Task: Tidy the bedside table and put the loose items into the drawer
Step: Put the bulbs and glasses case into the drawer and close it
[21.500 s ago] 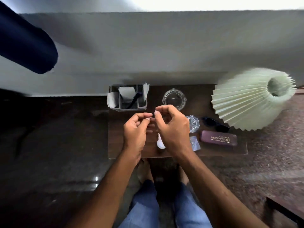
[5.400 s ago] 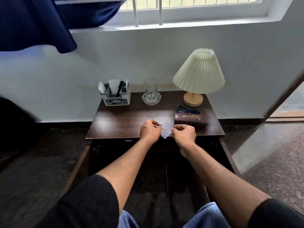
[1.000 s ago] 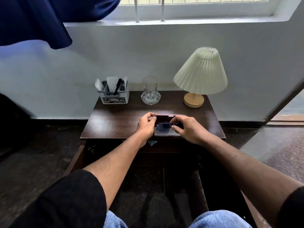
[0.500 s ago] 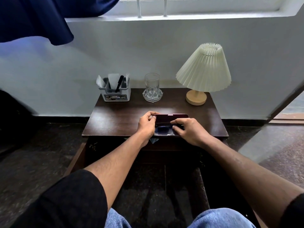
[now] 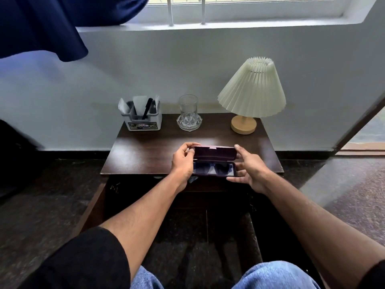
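Observation:
A maroon glasses case (image 5: 214,153) stands open at the front edge of the dark wooden bedside table (image 5: 145,155), with dark sunglasses (image 5: 212,168) lying inside its lower half. My left hand (image 5: 183,161) grips the case's left end, thumb and fingers on the raised lid. My right hand (image 5: 249,170) holds the right end, fingers under the base. Below the table top the drawer (image 5: 116,192) is pulled out toward me; its inside is dark. A corner of pale cloth (image 5: 192,179) shows under my left hand.
At the back of the table stand a grey organiser with a pen and papers (image 5: 142,117), a clear glass on a crystal dish (image 5: 188,114) and a pleated cream lamp (image 5: 253,90). A blue curtain (image 5: 37,24) hangs upper left. My knees (image 5: 275,276) are below.
The case lid has swung up higher, so the sunglasses inside show more fully. My right hand has moved from inside the case to its right end. My left hand stays on the left end.

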